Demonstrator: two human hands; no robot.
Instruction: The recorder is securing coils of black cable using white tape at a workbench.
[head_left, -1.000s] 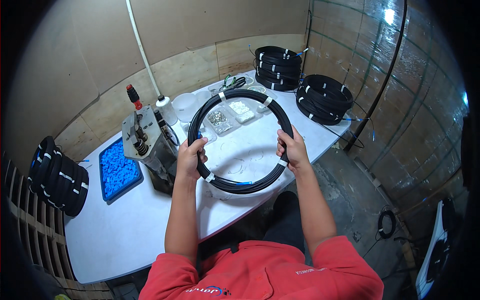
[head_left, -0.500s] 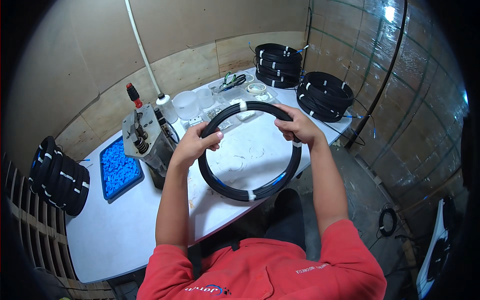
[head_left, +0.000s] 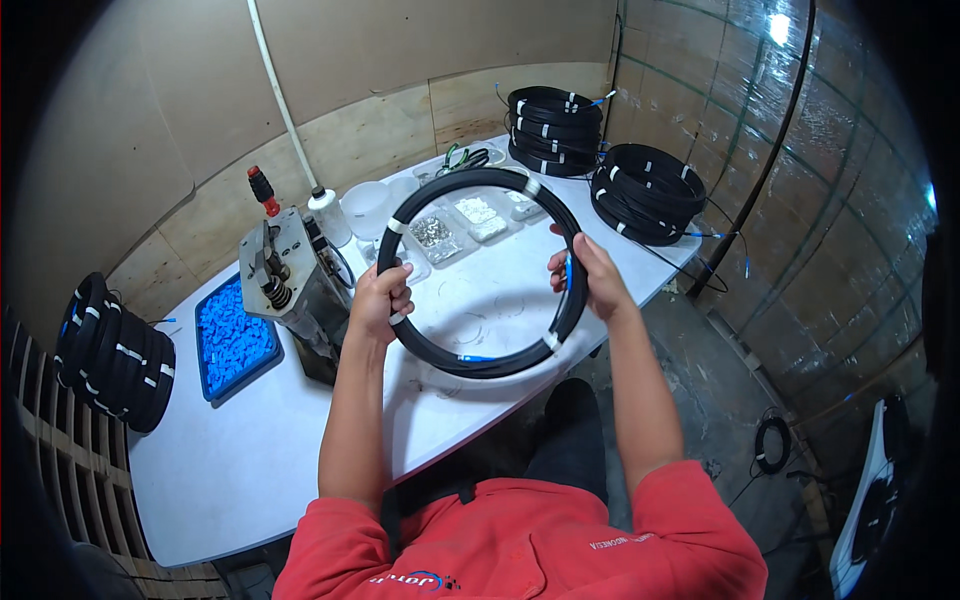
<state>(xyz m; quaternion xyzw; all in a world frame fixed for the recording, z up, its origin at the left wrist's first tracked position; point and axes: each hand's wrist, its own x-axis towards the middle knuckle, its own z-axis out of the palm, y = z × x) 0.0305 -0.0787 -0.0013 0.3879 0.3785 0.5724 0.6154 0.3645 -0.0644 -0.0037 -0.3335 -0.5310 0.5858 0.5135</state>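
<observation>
A coil of black cable (head_left: 462, 180), bound with several white tape bands, is held up over the white table (head_left: 440, 440). My left hand (head_left: 380, 297) is closed round its left side, the thumb lying over the cable. At the right side my right hand (head_left: 592, 275) grips the coil, thumb on the near face and fingertips showing inside the ring. Blue connector pieces (head_left: 485, 358) show at the bottom of the ring and beside my right fingers. Through and beyond the ring are clear boxes of small metal parts (head_left: 433, 233) and white parts (head_left: 482, 218).
A metal hand press (head_left: 290, 265) stands left of the coil, beside a blue tray (head_left: 212, 392) of small blue parts. More cable coils lie stacked at far left (head_left: 118, 350), back right (head_left: 555, 130) and right (head_left: 648, 195). A white bottle (head_left: 326, 215) stands behind the press.
The coil has turned clockwise in my hands, its tape bands shifting round, and has moved slightly up and left. My right hand has shifted lower on its right side.
</observation>
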